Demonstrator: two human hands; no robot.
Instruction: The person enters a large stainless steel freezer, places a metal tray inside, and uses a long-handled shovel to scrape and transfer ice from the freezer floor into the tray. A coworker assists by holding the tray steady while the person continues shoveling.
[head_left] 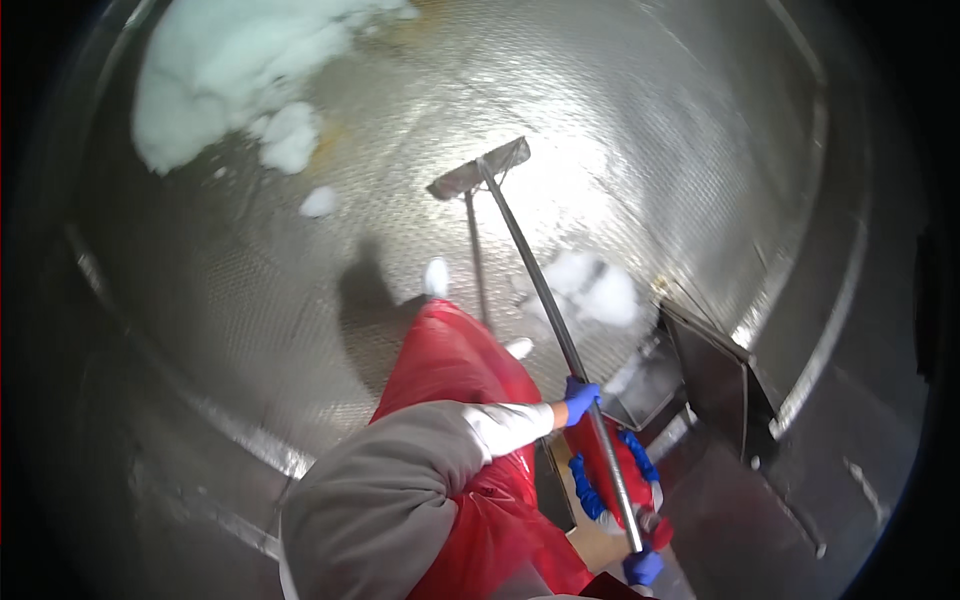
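Observation:
A long-handled metal scraper (545,290) slants across the view, its steel pole running from the lower right up to a flat, wide head (480,168) on the dimpled metal floor (400,200). Partway along the pole, my blue-gloved left hand (580,398) is closed around it. At the pole's near end, low in the view, my blue-gloved right hand (643,567) grips it, partly cut off by shadow and the view's lower edge. A small white snow-like heap (600,290) lies right of the pole. Farther off at the upper left spreads a larger white heap (230,75).
Small white lumps (319,202) lie beside the large heap. An open-topped metal chute (705,360) stands at the right. Below it, another person in a red apron (610,465) with blue sleeves is near the pole. Curved metal walls (800,200) surround the floor.

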